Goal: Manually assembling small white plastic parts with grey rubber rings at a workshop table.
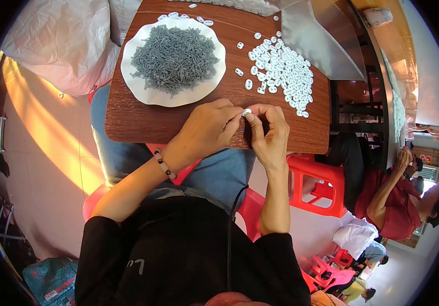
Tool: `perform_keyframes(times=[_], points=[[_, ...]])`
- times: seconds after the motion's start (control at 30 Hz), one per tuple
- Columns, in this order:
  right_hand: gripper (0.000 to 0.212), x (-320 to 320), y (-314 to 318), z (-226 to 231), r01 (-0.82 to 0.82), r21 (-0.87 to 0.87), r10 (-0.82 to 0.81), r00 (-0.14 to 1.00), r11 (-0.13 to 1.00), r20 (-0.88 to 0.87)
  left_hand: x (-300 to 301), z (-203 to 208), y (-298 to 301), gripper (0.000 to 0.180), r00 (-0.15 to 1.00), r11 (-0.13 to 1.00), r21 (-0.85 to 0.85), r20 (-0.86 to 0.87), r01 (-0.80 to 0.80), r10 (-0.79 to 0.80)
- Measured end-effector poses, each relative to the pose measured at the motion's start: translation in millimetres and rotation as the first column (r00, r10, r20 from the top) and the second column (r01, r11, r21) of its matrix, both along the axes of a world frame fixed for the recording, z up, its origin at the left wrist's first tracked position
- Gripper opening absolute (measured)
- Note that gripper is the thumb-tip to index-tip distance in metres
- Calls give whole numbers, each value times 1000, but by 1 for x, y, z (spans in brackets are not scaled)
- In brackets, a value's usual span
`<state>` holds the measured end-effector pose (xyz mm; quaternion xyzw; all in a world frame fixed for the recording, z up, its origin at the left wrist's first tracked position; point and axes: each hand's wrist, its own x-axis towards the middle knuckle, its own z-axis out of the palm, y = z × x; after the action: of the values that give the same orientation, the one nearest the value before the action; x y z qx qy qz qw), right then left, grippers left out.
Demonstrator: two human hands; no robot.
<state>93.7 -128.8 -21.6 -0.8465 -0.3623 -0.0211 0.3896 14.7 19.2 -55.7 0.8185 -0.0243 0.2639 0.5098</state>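
A small white oval plastic piece (pixel 247 111) is pinched between the thumb and forefinger of my right hand (pixel 272 133), over the near part of the table. My left hand (pixel 203 128) meets it from the left, its closed fingertips right against the piece. What the left fingers grip is hidden. Beyond my left hand stands a white wavy-rimmed plate (pixel 150 97), heaped with small grey ribbed rods (pixel 176 58). A loose pile of white oval pieces with holes (pixel 283 71) spreads over the table beyond my right hand.
The brown wooden table (pixel 143 122) ends just before my lap. Several white pieces lie behind the plate. A clear plastic sheet (pixel 321 41) stands at the back right. A red stool (pixel 319 191) is at the right; a person in dark red (pixel 390 209) sits beyond it. A large bag (pixel 61 46) is at the left.
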Motion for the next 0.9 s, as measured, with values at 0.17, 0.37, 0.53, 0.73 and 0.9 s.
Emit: perform_keyframes(times=[0.17,0.37,0.53,0.73,0.9], points=[[8,0,1,0,-7,6,7,1000,1000,3,-1,-1,-1,14,1000,1000,7,13,-1,1],[8,-1,0,0,-4,13,4,1000,1000,-17,-2,1,0,16,1000,1000,27,-7,5,-5],[8,-1,2,-2,0,25,1,999,1000,-41,-3,-1,1,15,1000,1000,27,4,-12,12],[7,0,1,-3,1,34,0,999,999,-34,-3,3,1,13,1000,1000,-3,-19,-19,19],[7,-2,2,1,24,20,-23,999,1000,-49,-2,3,-1,7,999,999,-36,-35,-25,24]])
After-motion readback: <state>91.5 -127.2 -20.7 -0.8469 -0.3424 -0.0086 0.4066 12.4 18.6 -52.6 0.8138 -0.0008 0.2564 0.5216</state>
